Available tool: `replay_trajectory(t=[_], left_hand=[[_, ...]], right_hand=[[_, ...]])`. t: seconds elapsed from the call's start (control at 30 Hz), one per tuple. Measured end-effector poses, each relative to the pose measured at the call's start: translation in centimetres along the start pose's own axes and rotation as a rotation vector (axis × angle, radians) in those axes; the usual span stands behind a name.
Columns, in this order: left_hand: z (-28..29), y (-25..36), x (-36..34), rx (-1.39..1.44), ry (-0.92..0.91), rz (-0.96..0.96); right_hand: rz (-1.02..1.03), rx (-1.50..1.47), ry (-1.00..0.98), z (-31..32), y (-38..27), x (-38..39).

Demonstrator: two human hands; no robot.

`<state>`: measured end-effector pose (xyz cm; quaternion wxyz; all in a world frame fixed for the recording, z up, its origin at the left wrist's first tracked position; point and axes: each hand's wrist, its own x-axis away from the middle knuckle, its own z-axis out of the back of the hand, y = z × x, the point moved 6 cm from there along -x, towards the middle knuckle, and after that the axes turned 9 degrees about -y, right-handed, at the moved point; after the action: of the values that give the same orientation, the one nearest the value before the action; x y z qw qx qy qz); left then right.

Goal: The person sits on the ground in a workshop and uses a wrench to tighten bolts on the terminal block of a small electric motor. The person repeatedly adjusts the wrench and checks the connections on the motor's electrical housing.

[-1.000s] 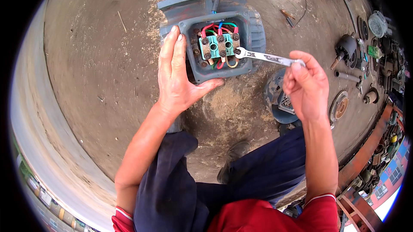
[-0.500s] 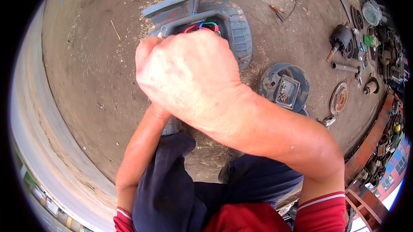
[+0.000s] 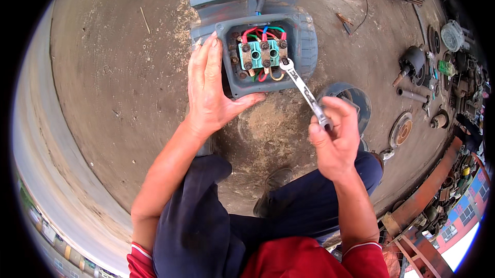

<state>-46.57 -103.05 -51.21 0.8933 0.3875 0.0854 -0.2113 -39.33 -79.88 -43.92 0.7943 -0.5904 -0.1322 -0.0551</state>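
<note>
Upper centre: left hand, fingers uncurled, bracing grey metal box; right hand pinching silver steel wrench; red-blue-green wires sitting attached, tightness unclear.

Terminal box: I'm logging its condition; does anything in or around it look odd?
Nothing looks plainly broken. The metal links look grimy against the teal terminal block, and pale, crumbly debris lies scattered on the ground near the terminal box, as if spilled.

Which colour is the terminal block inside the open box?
The terminal block is turquoise, showing best in the head view.
</note>
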Motion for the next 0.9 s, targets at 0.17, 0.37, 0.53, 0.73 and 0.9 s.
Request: replay_trajectory(t=[0.17, 0.37, 0.53, 0.73, 0.9], left_hand=[[-0.3, 0.1, 0.0, -0.004, 0.036, -0.041], [0.0, 0.8, -0.6, -0.002, 0.018, -0.039], [-0.6, -0.7, 0.1, 0.020, -0.037, 0.085], [-0.2, 0.1, -0.1, 0.007, 0.029, -0.005], [-0.3, 0.3, 0.0, -0.011, 0.003, -0.012]], right_hand=[[-0.267, -0.836, 0.044, 4.6, 1.8, -7.7], [0.040, 0.496, -0.229, -1.6, -11.2, -17.2], [0.538, 1.217, -0.425, -12.0, -13.0, -11.5], [0.336, 1.178, -0.430, -8.9, -6.8, -2.1], [0.365, 0.580, -0.201, -1.5, -2.9, -0.7]])
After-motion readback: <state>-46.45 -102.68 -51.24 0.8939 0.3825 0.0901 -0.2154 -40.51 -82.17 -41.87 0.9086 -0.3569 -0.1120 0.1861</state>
